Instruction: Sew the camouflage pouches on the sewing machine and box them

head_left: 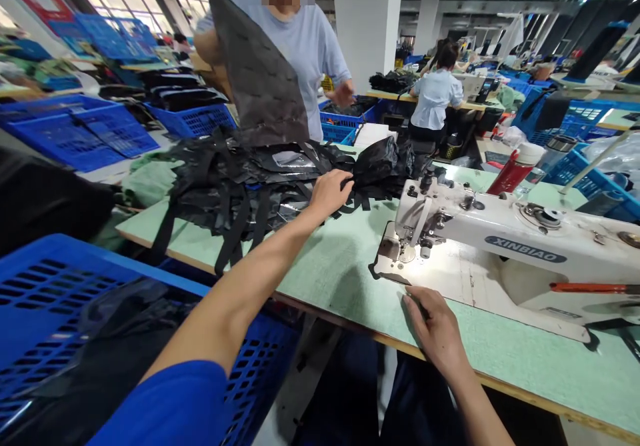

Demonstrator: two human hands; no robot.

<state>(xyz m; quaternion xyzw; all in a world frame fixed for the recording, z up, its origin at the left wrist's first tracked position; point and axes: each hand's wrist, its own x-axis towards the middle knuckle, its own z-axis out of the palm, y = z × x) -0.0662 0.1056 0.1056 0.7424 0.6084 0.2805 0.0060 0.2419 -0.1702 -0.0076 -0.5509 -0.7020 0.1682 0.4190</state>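
Note:
My left hand (pixel 330 193) reaches across the green table (pixel 340 266) and its fingers close on the edge of a heap of black strappy fabric pieces (pixel 260 179). My right hand (pixel 435 323) lies near the table's front edge, just before the bed of the white sewing machine (pixel 510 253). Its fingers are curled together, and a thin dark object may be under them; I cannot make it out.
A person in a grey shirt (pixel 310 46) stands across the table holding up a dark fabric panel (pixel 260 79). A blue crate (pixel 65 313) with black fabric sits at my left. A red bottle (pixel 515 166) stands behind the machine. Another worker (pixel 435 99) sits farther back.

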